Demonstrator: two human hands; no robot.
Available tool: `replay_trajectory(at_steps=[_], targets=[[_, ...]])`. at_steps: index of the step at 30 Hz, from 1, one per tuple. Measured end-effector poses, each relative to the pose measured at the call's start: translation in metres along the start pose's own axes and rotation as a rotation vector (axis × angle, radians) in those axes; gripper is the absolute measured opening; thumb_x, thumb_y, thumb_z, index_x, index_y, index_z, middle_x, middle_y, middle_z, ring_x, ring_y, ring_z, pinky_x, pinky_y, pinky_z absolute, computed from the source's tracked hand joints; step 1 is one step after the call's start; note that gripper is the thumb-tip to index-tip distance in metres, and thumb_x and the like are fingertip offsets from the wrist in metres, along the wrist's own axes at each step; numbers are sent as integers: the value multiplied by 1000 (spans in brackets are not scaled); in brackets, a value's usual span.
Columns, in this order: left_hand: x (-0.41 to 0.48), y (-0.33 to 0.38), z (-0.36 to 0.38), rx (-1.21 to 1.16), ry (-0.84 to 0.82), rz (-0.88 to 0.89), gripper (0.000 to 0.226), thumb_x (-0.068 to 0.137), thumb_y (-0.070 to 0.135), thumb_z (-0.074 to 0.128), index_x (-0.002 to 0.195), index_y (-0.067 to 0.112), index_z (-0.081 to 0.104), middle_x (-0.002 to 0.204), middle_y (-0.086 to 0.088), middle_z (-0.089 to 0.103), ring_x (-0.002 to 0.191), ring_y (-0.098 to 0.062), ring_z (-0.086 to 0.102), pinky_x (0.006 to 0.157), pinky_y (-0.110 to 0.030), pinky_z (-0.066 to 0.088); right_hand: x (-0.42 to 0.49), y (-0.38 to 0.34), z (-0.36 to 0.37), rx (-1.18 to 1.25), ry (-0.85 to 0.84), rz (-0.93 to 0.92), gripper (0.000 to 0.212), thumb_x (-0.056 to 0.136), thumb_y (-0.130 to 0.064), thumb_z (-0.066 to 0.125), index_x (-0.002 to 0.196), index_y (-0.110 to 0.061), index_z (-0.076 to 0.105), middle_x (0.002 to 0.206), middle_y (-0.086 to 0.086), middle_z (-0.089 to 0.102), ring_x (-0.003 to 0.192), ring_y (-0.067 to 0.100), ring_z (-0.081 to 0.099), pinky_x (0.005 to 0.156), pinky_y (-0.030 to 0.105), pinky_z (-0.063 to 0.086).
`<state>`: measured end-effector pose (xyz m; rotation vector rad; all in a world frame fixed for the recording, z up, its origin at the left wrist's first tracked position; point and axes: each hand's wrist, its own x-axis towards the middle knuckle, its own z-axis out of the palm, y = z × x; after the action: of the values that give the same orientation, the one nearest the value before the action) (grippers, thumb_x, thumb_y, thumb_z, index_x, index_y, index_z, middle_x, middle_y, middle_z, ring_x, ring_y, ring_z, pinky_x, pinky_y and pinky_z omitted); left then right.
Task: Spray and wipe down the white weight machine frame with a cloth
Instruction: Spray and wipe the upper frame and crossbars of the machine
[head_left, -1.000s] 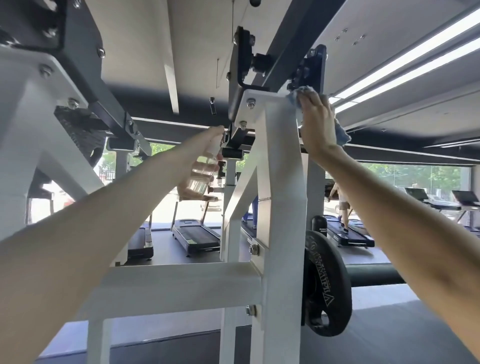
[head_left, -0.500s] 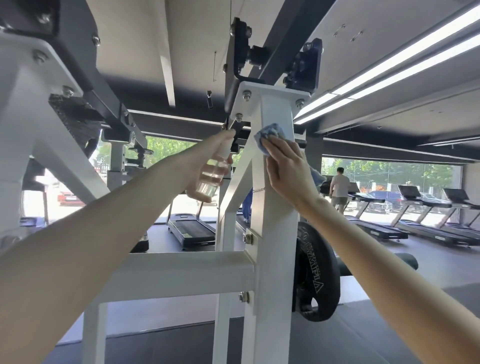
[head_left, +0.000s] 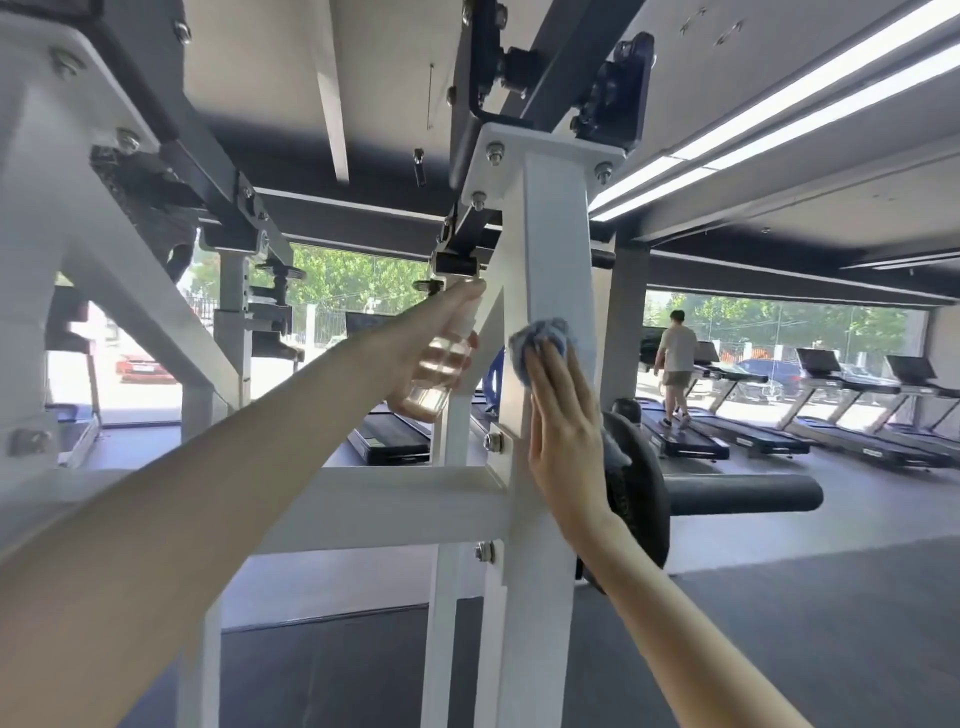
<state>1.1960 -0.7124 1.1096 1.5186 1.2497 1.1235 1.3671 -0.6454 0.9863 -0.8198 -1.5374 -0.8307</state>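
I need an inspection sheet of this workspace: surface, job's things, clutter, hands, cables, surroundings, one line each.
surface: white post, bolted to a white crossbar.
job's things: blue cloth on the post; clear spray bottle to its left.
clutter: nothing seen.
hands: left hand grips the spray bottle; right hand presses the cloth with straight fingers.
cables: nothing seen.
surroundings: black weight plate behind the post; treadmills, a person walking on one.

The crumpled blue cloth (head_left: 540, 339) has been drawn down the white square-section steel upright (head_left: 556, 234), from the bolted top plate (head_left: 540, 148) to mid-height just above the white crossbar (head_left: 389, 499). The right hand (head_left: 563, 441) is now laid flat over it, fingers straightened.
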Motion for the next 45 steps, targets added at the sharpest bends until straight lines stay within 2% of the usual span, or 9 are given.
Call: replay_trajectory(at_steps=[6,12,21,25,29,34,37,40,45], targets=[[-7,-11,-3,77,7,-28,56,83,73,51,78,17,62,86,-1,61,82,-19,57,83,-43,47,-49,-2,-2,-94,-107,-57,71,84,13,51,147,-8,24,153,8,24,143,28,18,115,45,22],[-7,-20,-6,58,23,-47,55,83,72,52,75,18,61,84,-1,61,75,-17,56,68,-36,46,38,4,-4,-64,35,89,59,86,9,54,142,-6,38,147,9,39,140,24,28,115,42,25],[-7,-51,-15,56,43,-143,56,77,75,56,77,20,63,88,-1,61,85,-21,58,83,-47,47,-64,-15,-22,121,-191,-14,56,85,6,40,141,-3,37,146,12,38,139,25,28,115,33,21],[-10,-52,-28,82,97,-158,56,77,76,56,78,20,63,91,-1,62,87,-21,58,88,-49,47,-27,-40,-13,65,-408,-190,52,71,10,49,118,-7,62,124,8,61,123,24,49,106,30,24],[-19,-54,-56,93,158,-152,58,77,79,53,78,22,64,89,1,63,86,-19,59,84,-45,50,0,-86,14,-138,-809,44,36,88,0,43,116,-13,62,114,5,65,107,25,57,91,31,35],[-41,-58,-99,52,268,-184,57,80,76,53,78,20,63,88,0,61,86,-19,58,80,-43,48,25,-139,40,206,-977,120,25,98,-11,35,112,-11,56,97,10,62,93,29,54,76,34,38],[-60,-64,-124,70,317,-226,56,78,77,53,79,21,63,82,2,60,82,-18,58,76,-40,49,39,-130,50,276,-1199,256,35,99,-27,37,121,-5,51,108,12,56,92,28,56,77,32,42],[-77,-72,-152,89,361,-246,57,75,78,55,76,22,63,78,4,60,77,-18,57,77,-40,50,38,-114,48,175,-1204,432,52,97,-30,41,136,4,38,134,19,44,121,34,45,98,37,39],[-101,-80,-181,55,435,-271,56,77,76,55,70,21,60,77,2,59,74,-18,56,80,-39,45,31,-178,51,130,-1059,213,45,101,-27,29,126,6,48,132,23,45,119,34,48,97,37,38]])
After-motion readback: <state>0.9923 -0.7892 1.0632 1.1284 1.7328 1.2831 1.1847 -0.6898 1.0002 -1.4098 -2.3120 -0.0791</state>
